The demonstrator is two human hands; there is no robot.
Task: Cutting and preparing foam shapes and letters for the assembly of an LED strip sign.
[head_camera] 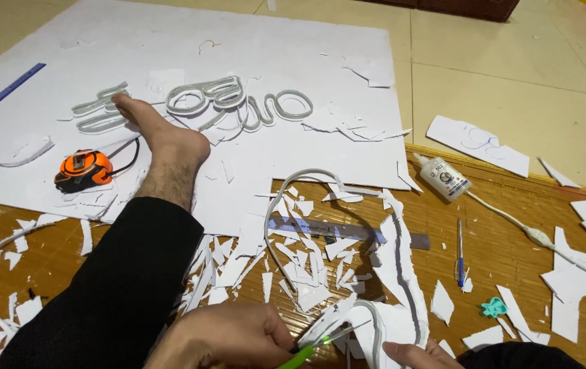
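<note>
My left hand (224,338) sits at the bottom centre, closed around a green-handled cutter knife (310,346) whose blade points up to the right. The blade tip meets a curved white foam piece (389,321). Only the fingers of my right hand (416,355) show at the bottom edge, holding that foam piece from below. My left leg in a black trouser stretches forward, its bare foot (163,137) resting on a large white foam sheet (238,41).
Cut foam letter outlines (238,102) lie by the foot. An orange tape measure (82,169), a blue ruler (2,96), a clear ruler (348,232), a glue bottle (443,179), a blue pen (460,253), a white cable (532,234) and foam scraps (300,266) litter the mat.
</note>
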